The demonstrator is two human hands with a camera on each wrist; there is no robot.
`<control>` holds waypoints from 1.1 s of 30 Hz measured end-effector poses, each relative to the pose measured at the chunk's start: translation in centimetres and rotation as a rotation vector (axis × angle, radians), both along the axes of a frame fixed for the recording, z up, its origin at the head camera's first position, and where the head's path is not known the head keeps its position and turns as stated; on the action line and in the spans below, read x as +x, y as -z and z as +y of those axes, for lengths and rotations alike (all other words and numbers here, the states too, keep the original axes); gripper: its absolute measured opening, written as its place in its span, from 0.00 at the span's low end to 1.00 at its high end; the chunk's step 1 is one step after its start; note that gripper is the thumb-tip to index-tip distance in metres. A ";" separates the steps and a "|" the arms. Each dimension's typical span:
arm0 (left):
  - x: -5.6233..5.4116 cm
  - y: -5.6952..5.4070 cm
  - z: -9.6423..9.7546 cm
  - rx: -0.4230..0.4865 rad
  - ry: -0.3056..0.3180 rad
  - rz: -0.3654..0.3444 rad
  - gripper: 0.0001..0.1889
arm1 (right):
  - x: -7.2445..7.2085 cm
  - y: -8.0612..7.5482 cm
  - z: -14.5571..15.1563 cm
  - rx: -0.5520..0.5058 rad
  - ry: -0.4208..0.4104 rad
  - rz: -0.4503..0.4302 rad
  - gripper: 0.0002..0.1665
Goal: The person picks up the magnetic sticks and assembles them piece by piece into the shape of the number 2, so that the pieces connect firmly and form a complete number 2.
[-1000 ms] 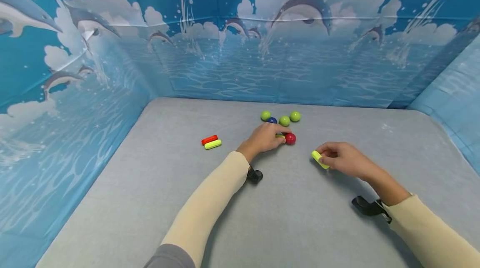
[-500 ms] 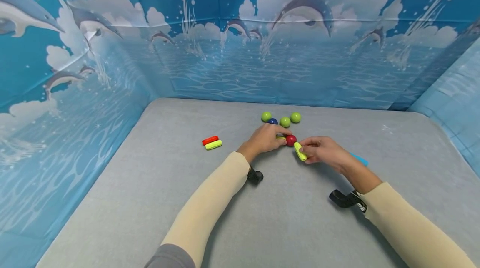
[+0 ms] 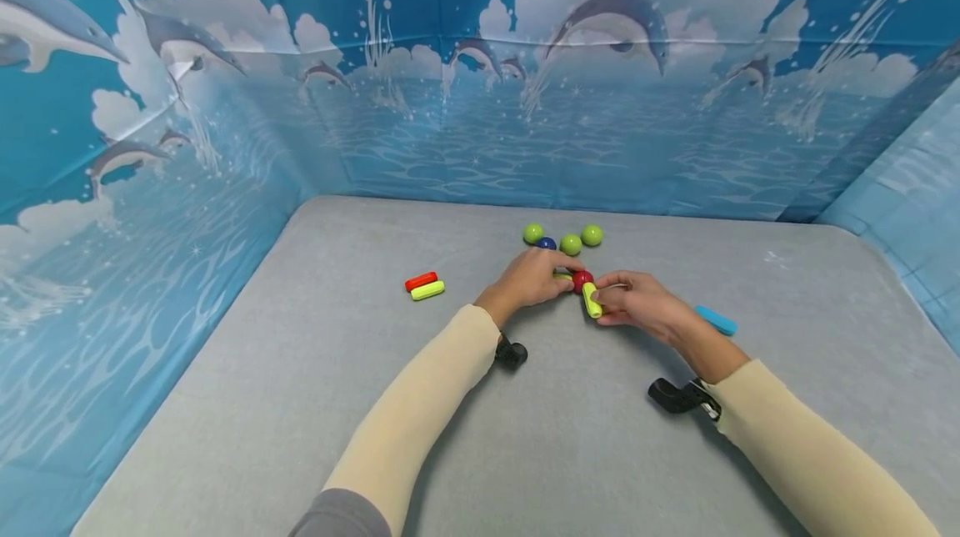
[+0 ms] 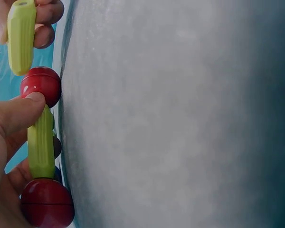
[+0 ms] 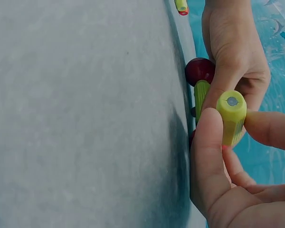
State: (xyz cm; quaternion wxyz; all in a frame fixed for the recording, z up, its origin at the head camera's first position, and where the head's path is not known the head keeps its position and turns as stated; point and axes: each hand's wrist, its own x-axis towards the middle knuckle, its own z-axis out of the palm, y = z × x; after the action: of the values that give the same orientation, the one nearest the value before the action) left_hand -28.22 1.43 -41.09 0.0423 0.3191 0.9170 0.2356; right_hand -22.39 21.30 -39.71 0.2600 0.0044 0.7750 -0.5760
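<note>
My left hand (image 3: 528, 277) pinches a yellow-green magnetic rod (image 4: 41, 145) on the table. A red ball (image 4: 40, 85) sits at one end of this rod, with the left thumb against it, and a second red ball (image 4: 47, 204) at the other. Between thumb and fingers, my right hand (image 3: 641, 303) holds another yellow-green rod (image 3: 592, 301). Its far end meets or nearly meets the first red ball; whether they touch I cannot tell. A grey metal disc (image 5: 232, 101) shows in this rod's near end. In the head view, the left hand hides the second red ball.
Behind the hands lie several green balls (image 3: 571, 244) and a dark blue ball (image 3: 547, 243). A red rod (image 3: 421, 280) and a yellow-green bar (image 3: 427, 291) lie side by side to the left. A light blue rod (image 3: 716, 321) lies beyond the right wrist. Dolphin-print curtain (image 3: 480, 137) borders the grey table.
My right hand has moved left with its yellow-green rod, up to the red ball. The light blue rod has come into view behind the right wrist. My left hand has stayed in place.
</note>
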 end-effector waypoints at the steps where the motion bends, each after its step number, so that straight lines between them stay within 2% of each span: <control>1: 0.0 0.0 0.0 -0.002 0.000 -0.001 0.18 | 0.0 0.0 -0.1 -0.009 0.003 -0.004 0.32; 9: 0.0 0.1 0.1 -0.001 -0.008 0.003 0.17 | -0.1 0.1 -0.2 -0.070 0.012 -0.020 0.32; 25: 0.0 0.2 0.1 0.003 0.000 0.005 0.17 | -0.2 0.5 -0.4 -0.090 0.026 -0.056 0.27; 33: 0.0 0.0 0.0 -0.017 0.045 0.026 0.20 | -0.1 0.7 -0.2 -0.074 0.002 -0.039 0.25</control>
State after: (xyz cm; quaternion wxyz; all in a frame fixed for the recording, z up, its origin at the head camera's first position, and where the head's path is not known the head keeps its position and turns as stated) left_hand -28.21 1.40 -41.10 0.0383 0.3425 0.9120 0.2224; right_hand -22.54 21.12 -40.37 0.2744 0.0068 0.7481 -0.6042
